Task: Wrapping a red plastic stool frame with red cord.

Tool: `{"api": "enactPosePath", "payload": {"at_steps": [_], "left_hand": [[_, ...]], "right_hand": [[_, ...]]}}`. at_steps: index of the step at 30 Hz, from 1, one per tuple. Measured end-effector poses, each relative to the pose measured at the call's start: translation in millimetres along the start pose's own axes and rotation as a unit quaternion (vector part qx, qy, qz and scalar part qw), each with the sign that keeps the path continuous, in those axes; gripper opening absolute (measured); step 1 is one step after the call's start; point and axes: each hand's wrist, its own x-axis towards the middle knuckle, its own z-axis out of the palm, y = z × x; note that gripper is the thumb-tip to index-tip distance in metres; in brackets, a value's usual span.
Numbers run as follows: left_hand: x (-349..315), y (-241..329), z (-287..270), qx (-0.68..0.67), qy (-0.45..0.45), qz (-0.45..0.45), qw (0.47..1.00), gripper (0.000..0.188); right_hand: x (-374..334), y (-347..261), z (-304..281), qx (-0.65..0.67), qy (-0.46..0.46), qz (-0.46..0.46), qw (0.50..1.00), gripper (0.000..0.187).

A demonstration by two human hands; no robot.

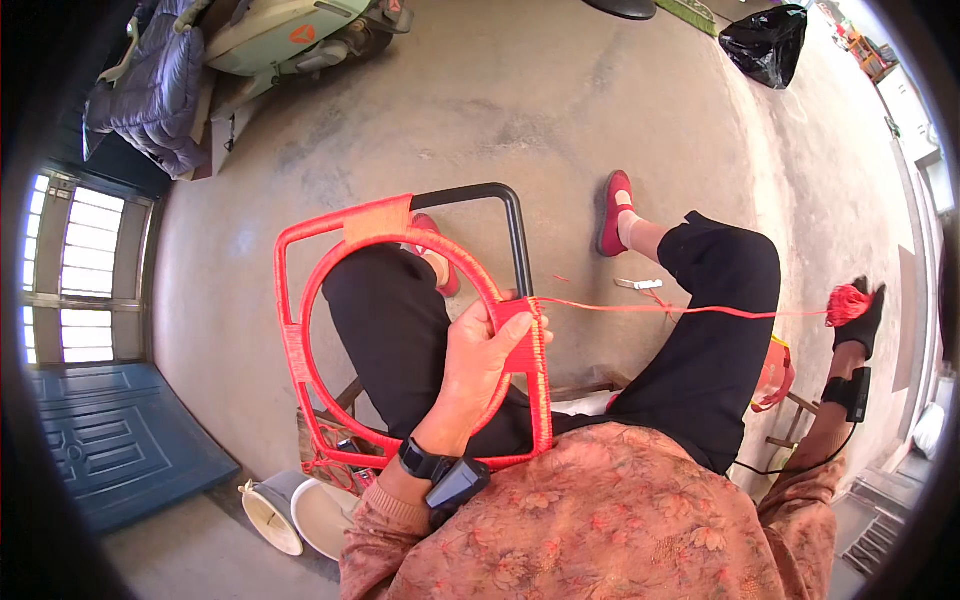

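Observation:
A square metal frame (pixel 522 245) with a round ring (pixel 312 300) inside it rests over my lap. Red cord is wound around most of it; the top right corner is bare black tube. My left hand (pixel 472 362) grips the wrapped joint on the right side, thumb on top. From that joint a red strand (pixel 680 313) runs taut to the right, across my right knee. At its far end, my right hand (pixel 868 332), in a black glove and stretched far out, is closed on a bundle of red cord (pixel 847 306).
A small white-handled tool (pixel 637 285) lies on the floor between my feet, near scraps of red cord. White buckets (pixel 272 517) stand at lower left. A scooter (pixel 280 38) with a padded cover is parked at upper left; a black plastic bag (pixel 765 45) sits at upper right.

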Motion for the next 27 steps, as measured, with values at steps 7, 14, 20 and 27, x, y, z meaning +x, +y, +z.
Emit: {"api": "enactPosePath", "payload": {"at_steps": [7, 14, 20, 27], "left_hand": [[-35, 58, -27, -0.045, -0.046, 0.013, 0.998, 0.036], [-81, 79, -81, -0.109, -0.062, 0.089, 0.988, 0.084], [-101, 66, -90, -0.156, -0.094, 0.118, 0.976, 0.081], [-84, 60, -55, -0.058, -0.059, 0.105, 0.991, 0.069]], "right_hand": [[-218, 93, 166, -0.23, -0.448, 0.162, 0.848, 0.041], [-288, 140, 250, -0.377, -0.791, 0.115, 0.468, 0.048], [-289, 156, 253, -0.369, -0.819, 0.11, 0.426, 0.049], [-290, 143, 256, -0.383, -0.785, 0.15, 0.463, 0.041]]}}
